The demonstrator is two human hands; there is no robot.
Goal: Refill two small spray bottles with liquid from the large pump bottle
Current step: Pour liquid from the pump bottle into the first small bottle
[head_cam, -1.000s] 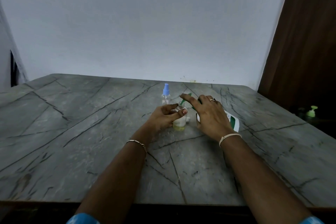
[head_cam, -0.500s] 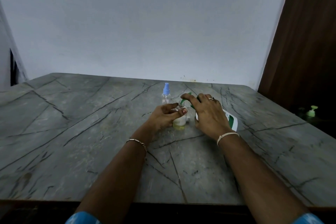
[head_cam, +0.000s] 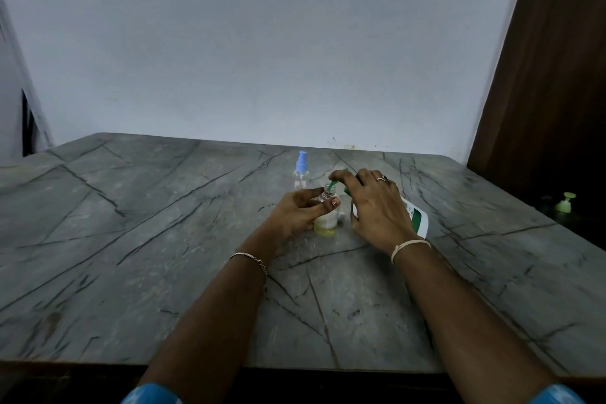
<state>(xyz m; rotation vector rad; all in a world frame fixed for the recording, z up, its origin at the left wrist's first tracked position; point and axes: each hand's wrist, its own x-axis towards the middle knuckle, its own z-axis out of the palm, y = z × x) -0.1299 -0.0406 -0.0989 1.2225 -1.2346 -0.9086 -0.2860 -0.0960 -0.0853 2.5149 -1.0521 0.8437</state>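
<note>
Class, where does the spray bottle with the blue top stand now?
In the head view the blue-topped spray bottle stands upright on the grey table, just beyond the left hand and left of the uncapped small bottle that hand holds.

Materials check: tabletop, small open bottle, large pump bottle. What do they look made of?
The tabletop looks like grey stone or a stone-look slab, going by the dark veins and faint sheen. The small open bottle is clear, likely plastic; yellowish liquid shows through its wall. The large pump bottle is opaque white and smooth, probably plastic, with a green printed label.
</note>
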